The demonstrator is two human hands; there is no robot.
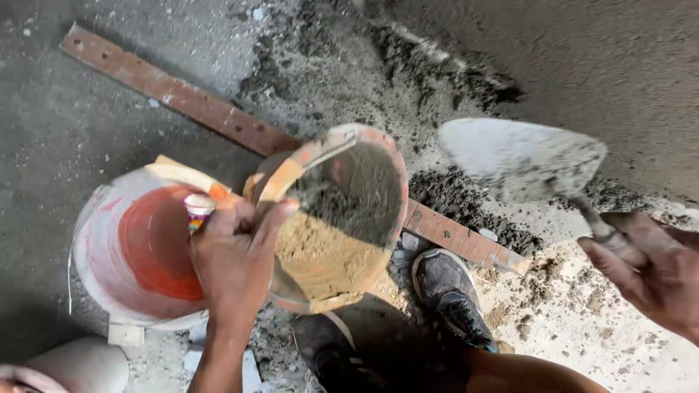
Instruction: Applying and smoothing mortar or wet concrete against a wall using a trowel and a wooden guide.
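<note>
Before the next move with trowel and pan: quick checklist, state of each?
1. Left hand grips the pan rim: ok.
2. Pan holds mortar: ok, wet mix in the tilted bowl.
3. Right hand grips the trowel handle: ok.
4. Trowel blade loaded: not ok, only a thin smear.
5. Shoes clear of the plank: cannot tell, one toe sits close to it.
6. Bucket contents: cannot tell, partly hidden by the hand.

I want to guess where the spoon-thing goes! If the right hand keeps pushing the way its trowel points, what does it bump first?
Probably the pan of wet mortar held by the left hand; the trowel in the right hand points toward it, though depth is unclear.
</note>
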